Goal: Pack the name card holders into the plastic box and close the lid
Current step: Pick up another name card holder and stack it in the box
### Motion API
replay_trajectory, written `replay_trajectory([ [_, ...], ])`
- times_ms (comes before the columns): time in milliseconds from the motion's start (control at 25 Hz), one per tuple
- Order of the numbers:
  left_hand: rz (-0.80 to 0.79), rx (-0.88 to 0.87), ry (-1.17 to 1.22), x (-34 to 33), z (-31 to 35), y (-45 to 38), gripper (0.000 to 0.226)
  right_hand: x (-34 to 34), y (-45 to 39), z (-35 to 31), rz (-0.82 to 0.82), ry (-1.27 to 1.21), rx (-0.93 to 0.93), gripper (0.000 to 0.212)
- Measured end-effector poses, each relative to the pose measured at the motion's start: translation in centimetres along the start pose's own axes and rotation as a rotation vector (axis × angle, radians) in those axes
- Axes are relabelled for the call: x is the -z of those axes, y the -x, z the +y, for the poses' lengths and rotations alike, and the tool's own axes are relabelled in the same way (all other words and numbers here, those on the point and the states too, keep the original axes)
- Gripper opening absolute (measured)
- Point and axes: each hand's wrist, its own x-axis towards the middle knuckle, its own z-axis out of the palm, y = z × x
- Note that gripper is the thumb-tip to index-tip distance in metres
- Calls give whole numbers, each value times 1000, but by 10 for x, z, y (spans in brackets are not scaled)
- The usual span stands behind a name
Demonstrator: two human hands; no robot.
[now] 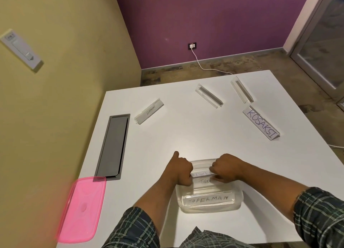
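A clear acrylic name card holder (202,173) hangs crosswise over the far half of the transparent plastic box (238,201), its long axis running left to right. The left hand (181,170) grips one end and the right hand (226,168) the other, fingers curled round it. Straight below, the TIGER holder (204,182) and SUPERMAN holder (208,199) already lie parallel.
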Motion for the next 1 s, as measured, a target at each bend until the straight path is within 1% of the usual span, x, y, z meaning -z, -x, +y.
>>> replay_trajectory([
  [80, 128, 69, 150, 3, -10, 2, 25, 15, -8, 4, 182, -24, 18, 48],
  [160, 253, 203, 382, 7, -27, 3, 32, 35, -26, 9, 347, -84, -74, 46],
  [200, 297, 285, 498, 10, -38, 5, 31, 45, -38, 12, 381, -139, -146, 44],
  [280, 350, 440, 676, 15, -63, 6, 25, 66, -65, 18, 352, -268, -290, 40],
  [360, 379, 541, 765, 17, -93, 3, 21, 82, -95, 26, 324, -372, -398, 33],
  [440, 399, 619, 831, 17, -121, -3, 18, 91, -121, 34, 283, -446, -467, 30],
  [480, 416, 650, 881, 16, -137, -8, 20, 95, -136, 39, 251, -466, -484, 33],
  [600, 418, 715, 954, 5, -179, -22, 49, 105, -180, 52, 166, -526, -535, 52],
  [680, 402, 749, 967, -3, -202, -31, 63, 108, -207, 60, 141, -573, -575, 60],
  [880, 441, 781, 1072, -16, -248, -49, 74, 104, -267, 83, 85, -717, -636, 80],
  [1000, 446, 800, 1130, -28, -274, -66, 84, 100, -302, 100, 95, -790, -639, 89],
])
